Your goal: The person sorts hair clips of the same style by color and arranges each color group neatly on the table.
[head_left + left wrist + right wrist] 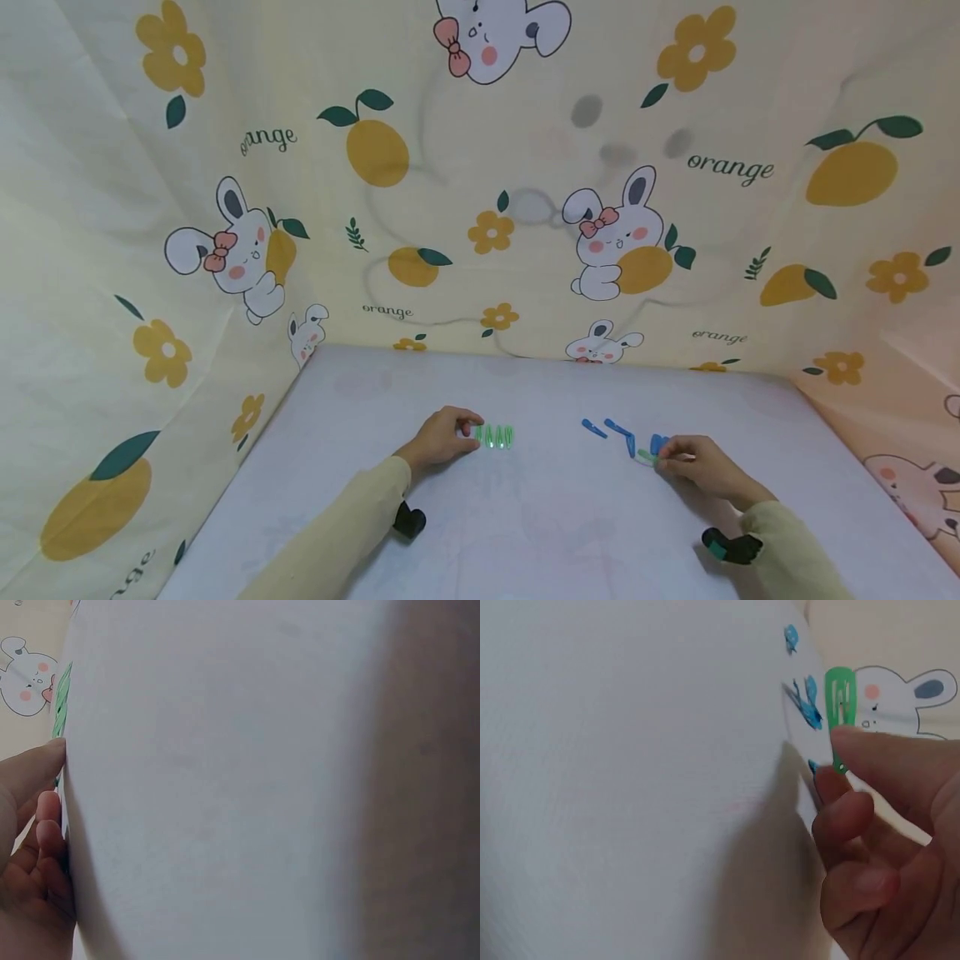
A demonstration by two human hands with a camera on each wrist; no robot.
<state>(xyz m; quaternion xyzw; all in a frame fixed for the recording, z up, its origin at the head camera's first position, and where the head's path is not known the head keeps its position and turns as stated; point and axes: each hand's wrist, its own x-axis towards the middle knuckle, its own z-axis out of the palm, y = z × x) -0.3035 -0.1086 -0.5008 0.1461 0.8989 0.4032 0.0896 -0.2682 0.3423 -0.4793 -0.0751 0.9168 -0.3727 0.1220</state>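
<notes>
Several green snap hair clips [500,437] stand side by side in a short row on the white table. At the row's left end, my left hand [442,436] has its thumb and index finger at the two ends of the leftmost green clip [479,432]. The left wrist view shows green clips [62,701] edge-on beyond the thumb. My right hand [705,463] pinches another green hair clip [841,690] between thumb and finger, raised off the table. Blue hair clips [618,427] lie loose beside that hand, some partly behind its fingers.
A single blue clip [594,428] lies at the left of the blue group. The white table [480,517] meets a patterned cloth backdrop [525,275] at the back and sides. Dark straps [731,547] sit at both wrists.
</notes>
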